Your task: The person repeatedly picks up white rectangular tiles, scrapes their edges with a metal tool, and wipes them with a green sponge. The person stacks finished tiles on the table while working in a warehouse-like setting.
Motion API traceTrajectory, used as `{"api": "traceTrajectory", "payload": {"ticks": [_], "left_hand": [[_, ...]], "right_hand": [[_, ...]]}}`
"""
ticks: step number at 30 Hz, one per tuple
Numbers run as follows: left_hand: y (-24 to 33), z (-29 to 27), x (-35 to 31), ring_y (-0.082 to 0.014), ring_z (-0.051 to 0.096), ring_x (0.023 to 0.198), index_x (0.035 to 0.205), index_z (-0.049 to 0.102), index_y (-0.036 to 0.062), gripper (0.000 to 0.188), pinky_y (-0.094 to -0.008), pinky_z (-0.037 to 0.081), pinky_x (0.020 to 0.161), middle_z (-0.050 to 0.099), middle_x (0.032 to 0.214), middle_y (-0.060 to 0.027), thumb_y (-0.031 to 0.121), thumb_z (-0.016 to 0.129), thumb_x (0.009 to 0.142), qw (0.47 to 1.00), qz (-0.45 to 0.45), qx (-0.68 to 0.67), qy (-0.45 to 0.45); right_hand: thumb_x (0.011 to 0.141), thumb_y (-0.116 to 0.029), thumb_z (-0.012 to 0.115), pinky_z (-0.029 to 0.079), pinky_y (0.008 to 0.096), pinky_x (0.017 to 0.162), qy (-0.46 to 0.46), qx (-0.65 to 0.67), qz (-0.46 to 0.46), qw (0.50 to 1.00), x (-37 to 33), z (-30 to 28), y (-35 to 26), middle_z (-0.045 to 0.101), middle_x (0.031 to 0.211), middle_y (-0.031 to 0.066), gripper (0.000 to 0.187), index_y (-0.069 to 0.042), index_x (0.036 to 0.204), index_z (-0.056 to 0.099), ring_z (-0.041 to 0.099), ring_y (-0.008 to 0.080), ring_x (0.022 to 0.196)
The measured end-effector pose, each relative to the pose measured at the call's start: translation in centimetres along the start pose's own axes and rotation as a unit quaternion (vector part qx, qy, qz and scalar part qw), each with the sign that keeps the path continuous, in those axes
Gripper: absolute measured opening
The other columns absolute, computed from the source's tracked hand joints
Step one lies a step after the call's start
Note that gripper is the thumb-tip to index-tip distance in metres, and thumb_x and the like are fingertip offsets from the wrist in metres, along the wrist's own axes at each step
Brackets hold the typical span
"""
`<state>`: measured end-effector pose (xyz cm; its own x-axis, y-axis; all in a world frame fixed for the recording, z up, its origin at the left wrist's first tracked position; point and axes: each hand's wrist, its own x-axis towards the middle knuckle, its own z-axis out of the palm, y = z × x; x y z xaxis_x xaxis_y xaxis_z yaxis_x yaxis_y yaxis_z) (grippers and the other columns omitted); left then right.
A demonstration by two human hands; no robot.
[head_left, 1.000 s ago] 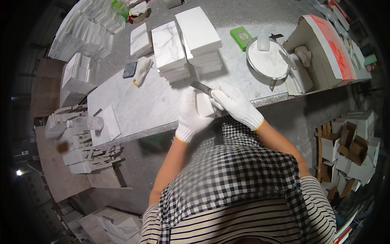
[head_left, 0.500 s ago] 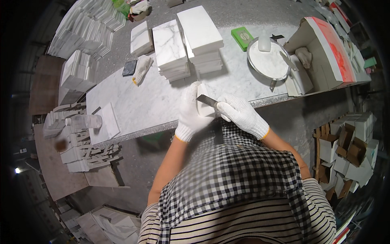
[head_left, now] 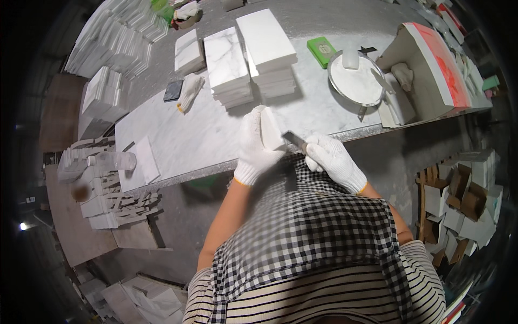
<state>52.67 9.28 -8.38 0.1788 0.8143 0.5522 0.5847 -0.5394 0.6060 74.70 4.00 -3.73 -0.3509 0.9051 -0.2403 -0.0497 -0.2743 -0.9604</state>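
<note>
Both my hands wear white knit gloves. My left hand (head_left: 252, 147) grips a white tile (head_left: 273, 129), holding it on edge and tilted above the bench's front edge. To its right, my right hand (head_left: 333, 161) is closed round the handle of a putty knife (head_left: 294, 140). The knife's flat metal blade points toward the tile and stands close beside its right edge; whether they touch I cannot tell. The fingertips behind the tile are hidden.
Stacks of white tiles (head_left: 225, 59) stand behind my hands. Right on the bench (head_left: 183, 140) are a metal bowl (head_left: 357, 85) of white material, a green box (head_left: 321, 52) and an open carton (head_left: 431, 70). A spare glove (head_left: 189, 93) lies left; a clear bottle (head_left: 112, 161) lies farther left.
My right hand has drawn the putty knife back to the right and slightly down, off the tile. My left hand keeps the tile in nearly the same place, its broad face showing more.
</note>
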Motion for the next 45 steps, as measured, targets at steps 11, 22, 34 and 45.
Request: {"api": "traceTrajectory", "payload": {"ticks": [11, 22, 34, 45], "left_hand": [[1.9, -0.6, 0.7, -0.0377, 0.061, 0.093, 0.133, 0.054, -0.0014, 0.085, -0.048, 0.048, 0.083, 0.063, 0.108, -0.0191, 0.032, 0.087, 0.062, 0.986, 0.112, 0.083, 0.093], [1.9, -1.9, 0.8, -0.0352, 0.053, 0.11, 0.146, 0.044, 0.0021, 0.108, -0.0497, 0.044, 0.094, 0.052, 0.123, -0.0163, 0.059, 0.087, 0.066, 0.96, 0.189, 0.182, 0.101], [3.4, -1.2, 1.8, -0.0298, 0.062, 0.1, 0.128, 0.051, 0.0024, 0.104, -0.0426, 0.05, 0.08, 0.063, 0.101, -0.0144, 0.06, 0.091, 0.051, 0.944, -0.036, 0.255, -0.208], [1.8, 1.0, 1.3, -0.0323, 0.058, 0.105, 0.129, 0.053, 0.0001, 0.104, -0.0435, 0.047, 0.089, 0.061, 0.114, -0.0146, 0.066, 0.083, 0.056, 0.919, -0.06, 0.317, -0.225]], "right_hand": [[0.104, -0.02, 0.051, 0.047, 0.0217, 0.065, 0.054, 0.029, 0.014, 0.998, 0.1, 0.7, 0.3, 0.066, 0.081, 0.0027, 0.03, 0.003, 0.12, 0.061, 0.055, 0.0062, 0.069], [0.104, -0.019, 0.052, 0.048, 0.0221, 0.066, 0.05, 0.057, 0.007, 0.997, -0.8, 1.5, -1.6, 0.067, 0.083, 0.0024, 0.026, 0.003, 0.117, 0.061, 0.056, 0.006, 0.07], [0.096, -0.034, 0.062, 0.053, 0.042, 0.071, 0.253, -0.295, -0.029, 0.921, 0.6, 0.4, 1.7, 0.071, 0.086, 0.0167, 0.026, -0.012, 0.102, 0.075, 0.069, 0.034, 0.078], [0.095, -0.029, 0.063, 0.053, 0.0441, 0.069, 0.209, -0.505, -0.072, 0.834, 2.6, -0.3, 3.9, 0.07, 0.091, 0.0109, 0.019, -0.015, 0.104, 0.071, 0.069, 0.033, 0.082]]}}
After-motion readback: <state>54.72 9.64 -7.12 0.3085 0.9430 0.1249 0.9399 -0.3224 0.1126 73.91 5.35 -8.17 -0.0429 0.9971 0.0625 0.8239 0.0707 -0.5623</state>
